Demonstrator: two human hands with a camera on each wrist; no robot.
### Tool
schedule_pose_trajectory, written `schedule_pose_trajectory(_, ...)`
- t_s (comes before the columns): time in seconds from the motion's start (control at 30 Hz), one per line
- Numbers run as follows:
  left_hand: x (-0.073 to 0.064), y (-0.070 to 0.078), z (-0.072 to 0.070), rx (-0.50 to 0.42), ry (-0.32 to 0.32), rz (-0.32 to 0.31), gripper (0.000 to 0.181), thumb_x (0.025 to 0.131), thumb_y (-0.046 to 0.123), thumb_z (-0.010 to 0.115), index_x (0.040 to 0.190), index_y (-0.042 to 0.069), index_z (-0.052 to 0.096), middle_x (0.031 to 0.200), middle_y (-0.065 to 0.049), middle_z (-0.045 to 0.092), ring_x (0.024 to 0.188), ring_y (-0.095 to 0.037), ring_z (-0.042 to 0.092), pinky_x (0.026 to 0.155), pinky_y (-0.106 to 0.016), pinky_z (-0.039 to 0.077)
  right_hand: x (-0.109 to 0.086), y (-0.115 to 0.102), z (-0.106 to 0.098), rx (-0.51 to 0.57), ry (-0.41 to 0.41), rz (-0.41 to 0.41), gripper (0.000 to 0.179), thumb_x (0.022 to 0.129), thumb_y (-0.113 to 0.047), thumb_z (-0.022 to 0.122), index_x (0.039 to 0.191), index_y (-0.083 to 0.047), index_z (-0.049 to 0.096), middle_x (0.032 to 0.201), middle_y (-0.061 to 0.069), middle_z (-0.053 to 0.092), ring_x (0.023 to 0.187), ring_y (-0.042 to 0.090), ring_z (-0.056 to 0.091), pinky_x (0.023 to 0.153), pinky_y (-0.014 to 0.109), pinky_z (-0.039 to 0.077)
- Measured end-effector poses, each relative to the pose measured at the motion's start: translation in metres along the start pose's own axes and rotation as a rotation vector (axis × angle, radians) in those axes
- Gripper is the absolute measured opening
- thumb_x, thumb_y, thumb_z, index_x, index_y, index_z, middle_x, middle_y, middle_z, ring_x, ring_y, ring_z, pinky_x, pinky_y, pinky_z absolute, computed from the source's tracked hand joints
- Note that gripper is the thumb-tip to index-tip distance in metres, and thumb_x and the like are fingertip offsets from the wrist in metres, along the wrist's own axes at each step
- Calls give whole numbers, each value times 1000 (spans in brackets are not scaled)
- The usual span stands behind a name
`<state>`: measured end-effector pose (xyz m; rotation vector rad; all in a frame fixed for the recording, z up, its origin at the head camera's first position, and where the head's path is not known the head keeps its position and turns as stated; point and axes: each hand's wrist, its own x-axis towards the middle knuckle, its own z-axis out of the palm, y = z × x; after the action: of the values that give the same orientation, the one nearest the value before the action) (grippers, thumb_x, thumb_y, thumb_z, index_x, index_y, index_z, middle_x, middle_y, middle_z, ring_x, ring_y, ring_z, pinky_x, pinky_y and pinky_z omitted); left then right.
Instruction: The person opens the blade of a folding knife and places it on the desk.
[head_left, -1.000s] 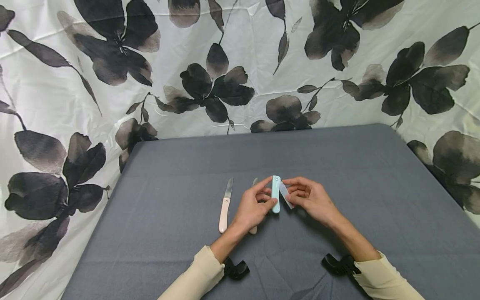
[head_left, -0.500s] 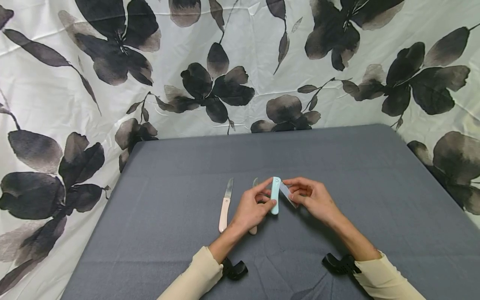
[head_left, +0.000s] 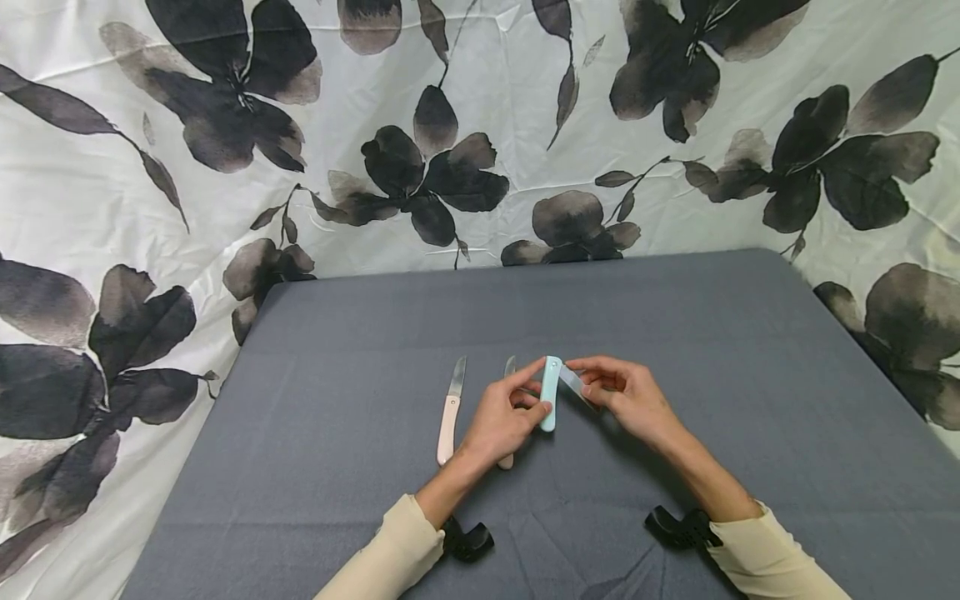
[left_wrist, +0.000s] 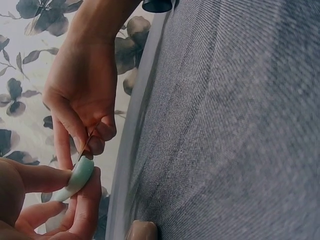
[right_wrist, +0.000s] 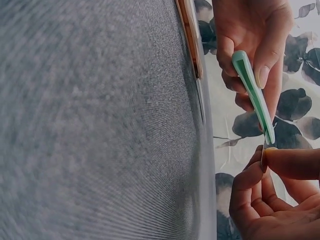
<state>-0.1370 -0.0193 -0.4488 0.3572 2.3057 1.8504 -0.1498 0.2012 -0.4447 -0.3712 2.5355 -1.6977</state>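
A folding knife with a mint-green handle (head_left: 551,393) is held up between both hands, over the middle of the table. My left hand (head_left: 504,417) grips the handle, thumb low and index finger up at the pivot end. The blade (head_left: 572,382) stands out at an angle from the handle, and my right hand (head_left: 633,402) pinches it between thumb and fingers, which hide part of it. The right wrist view shows the slot along the handle (right_wrist: 253,95). Beside my left hand lies a pale pink knife (head_left: 447,429), blade out. A second pink-handled knife (head_left: 507,461) is mostly hidden beneath that hand.
Grey cloth (head_left: 375,333) covers the table, with some creases near the front. Behind and at the sides hangs a white floral curtain (head_left: 540,183). Black wrist mounts (head_left: 468,542) sit under both cream sleeves (head_left: 397,542).
The blade has swung a little further out from the green handle, my right fingers moving with it. The handle has shifted slightly down. The pink knives lie where they were.
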Motion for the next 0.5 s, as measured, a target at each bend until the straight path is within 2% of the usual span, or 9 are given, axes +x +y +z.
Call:
schedule_pose_trajectory(0.2,1,-2,-1,18,-10,-6,62,95,4,70,152,22,55,120,-18,69,94,-20,73,66,-19,50,1,0,-1,-31,10,-1,33,98,-2,66,130,-8,72,106,15,69,86,8,66,74,25,55)
schedule_pose_trajectory(0.5,1,-4,-3,38,-20,-1,62,96,5,69,153,24,54,121,-17,68,94,-21,72,66,-20,51,1,-2,0,-53,29,-11,31,98,-2,67,128,-7,73,106,16,71,85,8,64,74,24,54)
